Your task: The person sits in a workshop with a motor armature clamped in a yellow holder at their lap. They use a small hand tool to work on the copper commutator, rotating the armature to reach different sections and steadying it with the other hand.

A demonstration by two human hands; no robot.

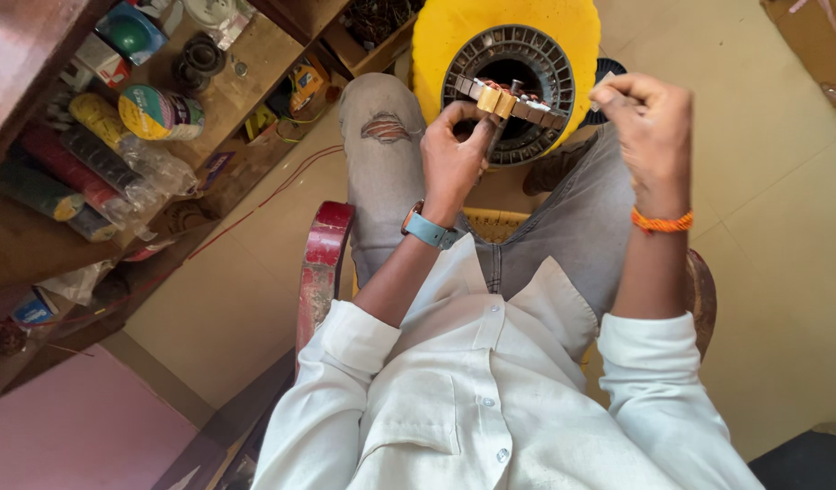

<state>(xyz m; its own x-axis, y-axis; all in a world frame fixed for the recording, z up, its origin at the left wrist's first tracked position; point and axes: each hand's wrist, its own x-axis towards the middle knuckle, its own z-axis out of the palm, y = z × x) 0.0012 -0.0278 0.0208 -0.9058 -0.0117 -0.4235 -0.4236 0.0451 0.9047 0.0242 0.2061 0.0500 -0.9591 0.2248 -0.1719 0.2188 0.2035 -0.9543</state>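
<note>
Copper-wound stator strip, judged stiff but fragile at the windings, pinched at its end in left hand grip; right hand clenched beside its far end.

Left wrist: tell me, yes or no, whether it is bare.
No: the left hand has a watch with a light blue strap on its wrist.

Yellow stool, grey ripped jeans
</note>
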